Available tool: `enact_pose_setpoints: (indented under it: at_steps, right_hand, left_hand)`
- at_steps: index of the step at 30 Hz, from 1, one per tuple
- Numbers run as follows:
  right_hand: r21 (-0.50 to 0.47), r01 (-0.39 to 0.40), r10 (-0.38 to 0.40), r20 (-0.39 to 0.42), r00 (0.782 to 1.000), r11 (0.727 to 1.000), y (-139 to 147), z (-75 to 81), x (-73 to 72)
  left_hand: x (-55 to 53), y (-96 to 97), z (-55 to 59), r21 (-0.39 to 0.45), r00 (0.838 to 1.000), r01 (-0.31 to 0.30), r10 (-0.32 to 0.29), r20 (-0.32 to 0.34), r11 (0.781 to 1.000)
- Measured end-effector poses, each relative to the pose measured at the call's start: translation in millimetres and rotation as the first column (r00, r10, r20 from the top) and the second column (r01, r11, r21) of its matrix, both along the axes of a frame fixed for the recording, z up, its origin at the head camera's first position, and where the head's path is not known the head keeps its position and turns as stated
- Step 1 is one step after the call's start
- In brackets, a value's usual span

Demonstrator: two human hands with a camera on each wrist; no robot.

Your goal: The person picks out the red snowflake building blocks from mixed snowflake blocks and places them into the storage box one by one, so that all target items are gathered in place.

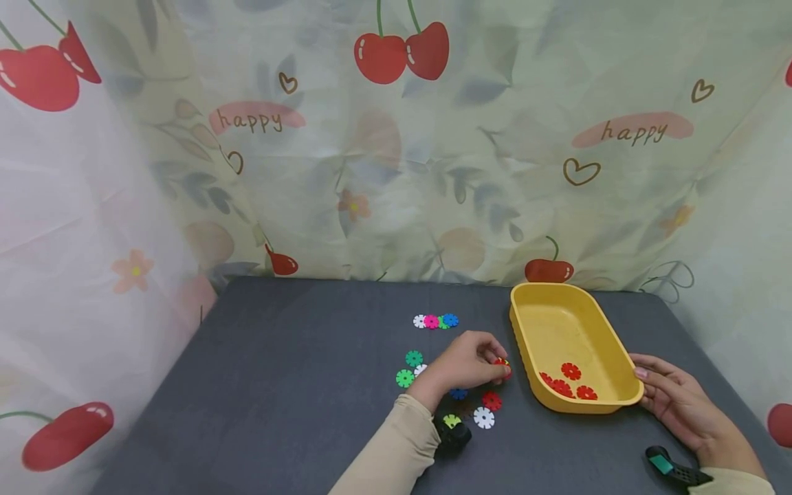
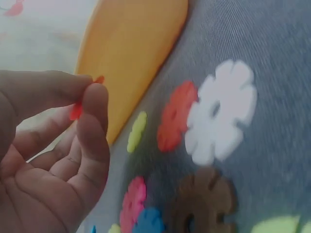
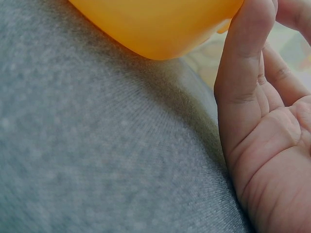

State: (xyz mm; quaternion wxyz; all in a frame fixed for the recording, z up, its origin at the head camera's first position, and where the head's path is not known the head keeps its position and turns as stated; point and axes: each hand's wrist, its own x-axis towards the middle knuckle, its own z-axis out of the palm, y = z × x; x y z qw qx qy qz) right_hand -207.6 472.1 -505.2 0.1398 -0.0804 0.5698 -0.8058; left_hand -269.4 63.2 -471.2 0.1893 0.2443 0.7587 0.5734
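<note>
My left hand (image 1: 473, 361) pinches a red notched plastic disc (image 2: 76, 110) between thumb and fingertips, just left of a yellow plastic tray (image 1: 522, 330). My right hand (image 1: 687, 405) holds the tray's near right corner, its thumb at the rim. Several red discs (image 1: 571, 371) lie inside the tray at the near end. Around the left wrist, loose discs are scattered on the table: a white disc (image 1: 484, 418), a red disc (image 1: 491, 401), a blue disc (image 1: 458, 394) and a brown disc (image 2: 204, 204). Part of this group is hidden beneath the left hand.
Farther back, a short overlapping row of white, pink, green and blue discs (image 1: 431, 322) lies on the grey table cloth (image 1: 278, 385). Green discs (image 1: 405, 378) sit left of the left wrist. A printed curtain (image 1: 408, 172) hangs behind the table and along both sides.
</note>
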Motion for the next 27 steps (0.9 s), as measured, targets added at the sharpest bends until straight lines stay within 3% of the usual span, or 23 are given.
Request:
enact_pose_setpoints:
  at_steps: [6,14,27]
  right_hand:
    - [-0.003,0.002,-0.002,-0.002,1.000,1.000,0,0.7,0.3]
    - [0.001,0.005,-0.005,0.017,1.000,1.000,-1,2.3,0.3]
    - [0.006,0.019,-0.019,0.020,1.000,1.000,-2,3.6,1.1]
  left_hand:
    - [4.9,7.7,5.1,0.142,0.997,-0.004,-0.006,0.072,0.990]
    - [13.2,18.4,9.9,0.263,0.988,-0.046,0.005,0.155,0.964]
    - [21.1,23.3,14.0,0.271,0.991,-0.028,-0.009,0.134,0.962]
